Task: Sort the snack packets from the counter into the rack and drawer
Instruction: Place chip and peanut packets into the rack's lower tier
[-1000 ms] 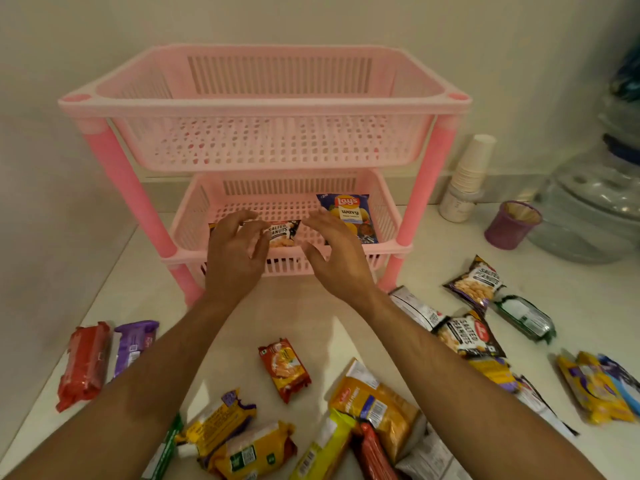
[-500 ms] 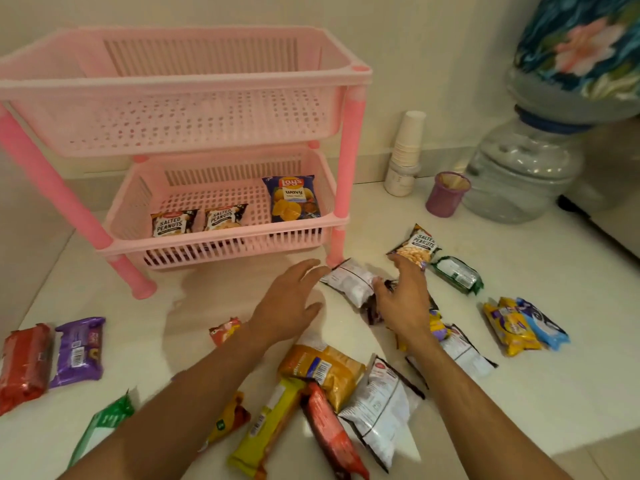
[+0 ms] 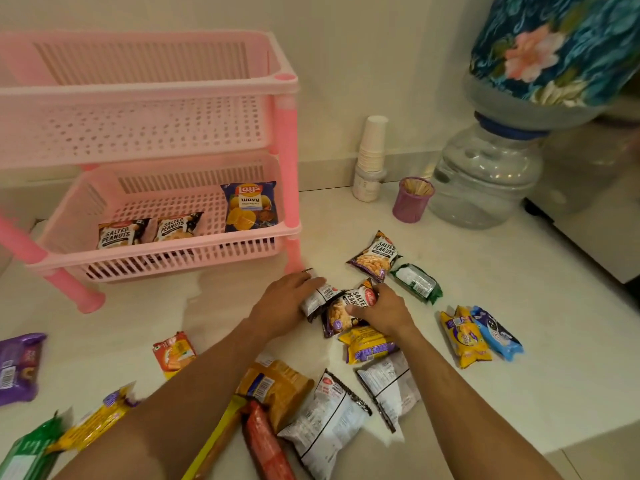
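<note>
The head camera looks down on a pale counter (image 3: 485, 341) strewn with snack packets. At the centre, the right hand (image 3: 382, 311) has its fingers and thumb curled around a salted peanuts packet (image 3: 341, 311) that lies face up on the counter. The left hand (image 3: 280, 303) lies just beside it, fingers bent over a second packet (image 3: 317, 299) that shows its printed back; the two packets touch, and the hands are almost together.

Behind them to the left stands a pink rack (image 3: 287, 140) with two basket tiers. The upper tier shows nothing inside. In the lower tier, two peanut packets (image 3: 149, 232) sit side by side near the front wall, and a blue chips bag (image 3: 250, 206) leans at the right end.

Right of the hands lies another peanuts packet (image 3: 375, 256), and next to it a green packet (image 3: 417, 282). Further right, a yellow packet (image 3: 465, 336) and a blue biscuit packet (image 3: 497, 332) lie touching each other. Under the right wrist is a yellow-and-purple packet (image 3: 367, 344), with two packets turned label-down (image 3: 346, 414) near the forearm. Between the arms are an orange-brown bag (image 3: 277, 382) and a red packet (image 3: 265, 441). A small orange sachet (image 3: 173, 353) lies left of the left forearm, and a purple packet (image 3: 17, 367) at the left edge.

By the wall stand a stack of paper cups (image 3: 372, 147), a purple cup of sticks (image 3: 412, 199) and a large water bottle (image 3: 485, 178) with a floral cover.
</note>
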